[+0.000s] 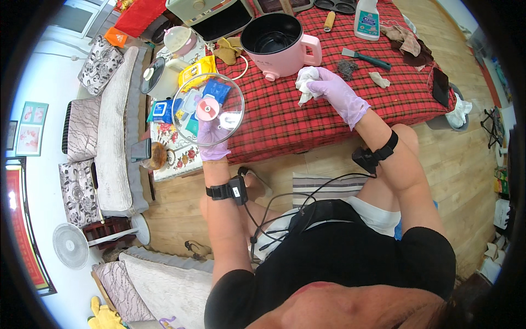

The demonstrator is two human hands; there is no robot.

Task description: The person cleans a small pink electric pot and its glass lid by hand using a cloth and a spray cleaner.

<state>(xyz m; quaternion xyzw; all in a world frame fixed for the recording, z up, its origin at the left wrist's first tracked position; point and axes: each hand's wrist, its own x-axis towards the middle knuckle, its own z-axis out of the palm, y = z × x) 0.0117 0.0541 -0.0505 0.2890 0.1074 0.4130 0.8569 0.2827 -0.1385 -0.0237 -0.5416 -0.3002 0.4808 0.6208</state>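
My left hand (214, 140), in a thin purple glove, holds up a round glass lid (233, 119) with a pink knob (208, 109). Part of that hand shows through the glass, and its exact finger grip is hard to make out. A crumpled white wipe (307, 84) is pinched in my gloved right hand (333, 91). Just beyond that hand stands a pink electric pot (273, 61), uncovered, with a black interior and a side handle (314, 50). A ball of grey steel wool (347, 69) and a green-handled scraper (367, 59) lie right of the pot.
A red plaid cloth (271, 123) covers the table. Packs of wipes (162, 111) and a cream pot with a glass lid (158, 78) stand left. An oven (213, 20) is behind, a spray bottle (367, 22) back right, and a phone (440, 87) near the right edge.
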